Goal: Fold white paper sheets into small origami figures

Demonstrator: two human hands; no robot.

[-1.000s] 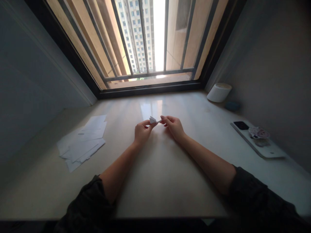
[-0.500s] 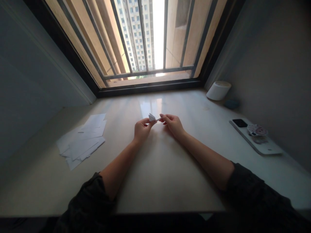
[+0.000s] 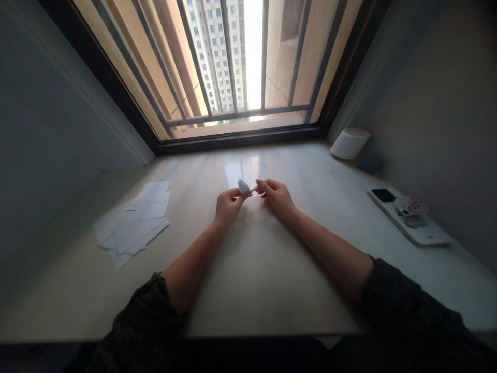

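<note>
A small folded white paper piece [image 3: 244, 186] is held just above the pale tabletop [image 3: 256, 269], in front of the window. My left hand [image 3: 228, 204] pinches its left side with thumb and forefinger. My right hand [image 3: 274, 196] pinches its right end, fingers curled together. Both forearms reach out from dark sleeves at the near edge.
A loose pile of white paper sheets [image 3: 134, 223] lies at the left. A white phone [image 3: 407, 224] with a round sticker grip lies at the right, near the wall. A white cylindrical object [image 3: 349, 143] and a small dark thing [image 3: 369, 165] sit in the far right corner by the barred window.
The hands and the folded paper have stayed nearly still, with only slight finger shifts. The view has tilted a little.
</note>
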